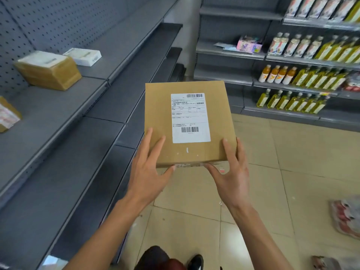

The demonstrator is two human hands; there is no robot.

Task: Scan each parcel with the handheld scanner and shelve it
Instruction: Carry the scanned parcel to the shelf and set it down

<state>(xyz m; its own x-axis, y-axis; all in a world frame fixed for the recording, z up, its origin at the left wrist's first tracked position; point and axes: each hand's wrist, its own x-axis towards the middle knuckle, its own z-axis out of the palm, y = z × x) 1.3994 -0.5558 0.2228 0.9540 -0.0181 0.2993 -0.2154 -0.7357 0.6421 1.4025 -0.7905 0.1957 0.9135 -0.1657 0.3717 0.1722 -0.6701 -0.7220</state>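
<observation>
Gripping the near end of a brown box (187, 121), the left hand (148, 172) is seen with fingers spread flat on the top face and the thumb hooked under the near edge. The right hand (231, 172) is set the same way at the other corner, thumb pressed to the near edge, fingers lying along the right side; their tips are partly hidden behind the box. The box is held level in the air, above the tiled floor (292, 172) and just beside the grey shelves (58, 152) on the left. A white label (190, 117) with two barcodes is stuck on its top face; the small print cannot be read.

On the left shelves a taped brown parcel (48, 72) and a white parcel (82, 56) are seen near each other, and a third parcel (7, 114) is cut off by the left edge. Bottles (292, 102) of yellow and orange liquid are ranged on the far shelves, blurred. A pink packet (248, 44) lies on a shelf beside them. At the right edge a red-and-white bag (346, 217) is cut off and hard to make out. A dark shoe (195, 262) is partly visible at the bottom.
</observation>
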